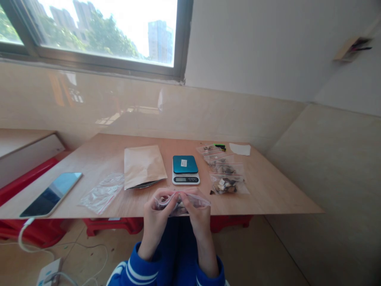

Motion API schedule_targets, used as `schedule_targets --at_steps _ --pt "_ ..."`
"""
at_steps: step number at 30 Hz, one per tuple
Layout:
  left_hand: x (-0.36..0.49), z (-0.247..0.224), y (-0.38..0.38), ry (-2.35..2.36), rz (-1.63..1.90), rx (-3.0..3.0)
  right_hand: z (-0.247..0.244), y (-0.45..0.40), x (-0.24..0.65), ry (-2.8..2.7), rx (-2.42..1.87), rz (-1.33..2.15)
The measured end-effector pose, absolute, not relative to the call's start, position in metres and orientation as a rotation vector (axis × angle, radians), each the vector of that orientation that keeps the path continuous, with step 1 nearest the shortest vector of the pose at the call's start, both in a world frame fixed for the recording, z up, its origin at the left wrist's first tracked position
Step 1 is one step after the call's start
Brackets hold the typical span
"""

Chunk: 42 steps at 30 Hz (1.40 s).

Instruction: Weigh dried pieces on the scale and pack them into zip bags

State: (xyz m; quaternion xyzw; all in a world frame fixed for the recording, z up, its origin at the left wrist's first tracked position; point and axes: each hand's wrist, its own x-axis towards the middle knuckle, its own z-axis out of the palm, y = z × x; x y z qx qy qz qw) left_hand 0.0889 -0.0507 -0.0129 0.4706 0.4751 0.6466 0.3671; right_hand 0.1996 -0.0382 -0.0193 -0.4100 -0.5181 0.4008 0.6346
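Note:
My left hand (156,216) and my right hand (198,214) pinch the red-striped top of a clear zip bag (193,200) at the front edge of the wooden board (268,190). Dark and pale chunks (178,209) sit low inside that bag, partly hidden by my fingers. Beyond my hands stand a digital kitchen scale (185,169) with a teal top and a kraft paper envelope (144,167). To the right lie filled zip bags (228,184), and to the left a flat, nearly empty clear bag (102,194).
A tablet (50,194) lies at the board's left end. A white paper scrap (240,149) and a green item (220,147) lie at the far right. Red supports (113,225) stand under the board, and a white cable (25,236) runs to the floor at left.

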Motion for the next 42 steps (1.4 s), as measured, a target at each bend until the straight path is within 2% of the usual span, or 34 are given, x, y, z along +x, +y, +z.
schedule_targets --at_steps 4,12,16,22,25,29,34,39,42 --pt "0.085 -0.014 -0.049 1.197 1.614 1.153 -0.025 -0.036 0.203 -1.178 -0.949 1.001" --pt "0.077 -0.028 -0.039 1.091 1.374 1.133 -0.031 -0.031 0.234 -1.129 -1.079 0.927" --pt "0.085 -0.03 -0.032 1.071 1.291 1.071 -0.033 -0.007 0.277 -1.141 -1.193 0.926" --pt "0.054 -0.036 -0.023 1.184 1.321 1.054 -0.047 0.056 0.405 -0.987 -1.674 0.289" --pt "0.035 -0.042 -0.02 1.336 1.377 1.183 -0.055 0.073 0.438 -0.946 -1.8 0.133" --pt "0.014 -0.05 -0.009 1.624 1.44 1.564 -0.063 0.07 0.433 -0.865 -1.874 -0.098" --pt "-0.022 -0.071 0.023 1.857 1.289 2.006 -0.076 0.036 0.395 -0.934 -1.834 -0.51" --pt "-0.056 -0.091 0.053 1.824 0.909 2.267 -0.106 0.025 0.37 -1.348 -1.942 -0.439" --pt "-0.062 -0.083 0.056 1.768 0.752 2.263 -0.112 0.04 0.375 -1.41 -2.055 -0.369"
